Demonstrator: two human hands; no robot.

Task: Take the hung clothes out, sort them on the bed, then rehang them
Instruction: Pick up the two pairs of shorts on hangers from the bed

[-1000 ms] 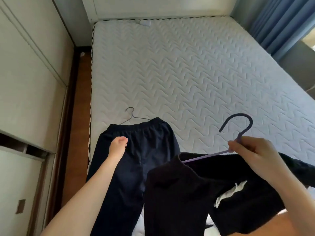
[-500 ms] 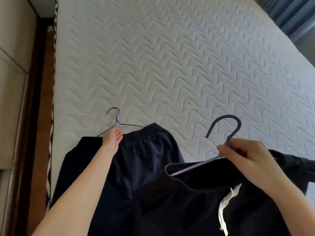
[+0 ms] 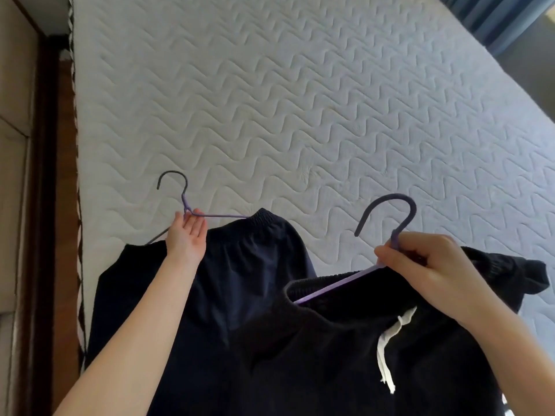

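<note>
Navy trousers lie flat on the white quilted mattress at its near left, on a thin purple hanger whose hook points away from me. My left hand reaches over the waistband and pinches this hanger at the base of its hook. My right hand grips the neck of a thicker purple hanger held above the bed. Black trousers with a white drawstring hang from it and overlap the navy pair.
A wardrobe front runs along the left, with a strip of wooden floor between it and the bed. Blue curtains hang at the far right.
My left hand has moved up from the navy waistband to the thin hanger's neck and taken hold of it. The view has tilted down and closer to the bed. My right hand keeps its hanger.
</note>
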